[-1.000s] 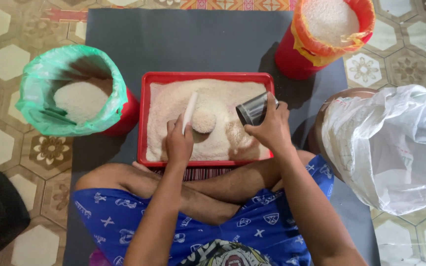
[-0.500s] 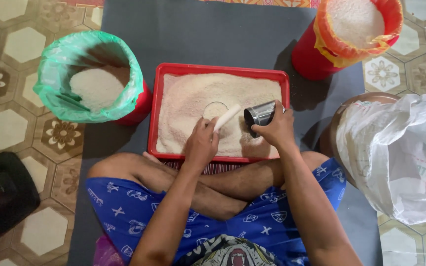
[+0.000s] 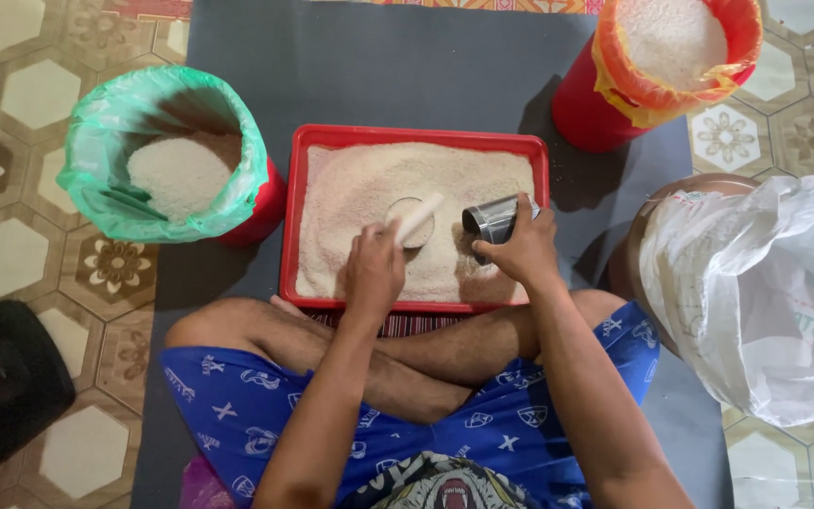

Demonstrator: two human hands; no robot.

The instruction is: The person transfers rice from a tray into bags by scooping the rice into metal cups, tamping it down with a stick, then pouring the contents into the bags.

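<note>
My left hand [image 3: 374, 269] has swung its white stick [image 3: 418, 218] flat over the round cup [image 3: 413, 223] sunk mid-tray [image 3: 416, 138], levelling the rice; my right hand [image 3: 518, 250], grip clamped on the metal can [image 3: 490, 221], stays beside it.

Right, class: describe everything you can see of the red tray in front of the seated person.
The red tray is a shallow rectangular one, plastic by its look, lying flat on a dark grey mat. Pale rice nearly fills it, with a round dent beside a white stick held by the left hand. The right hand tilts a metal cup over it.
</note>
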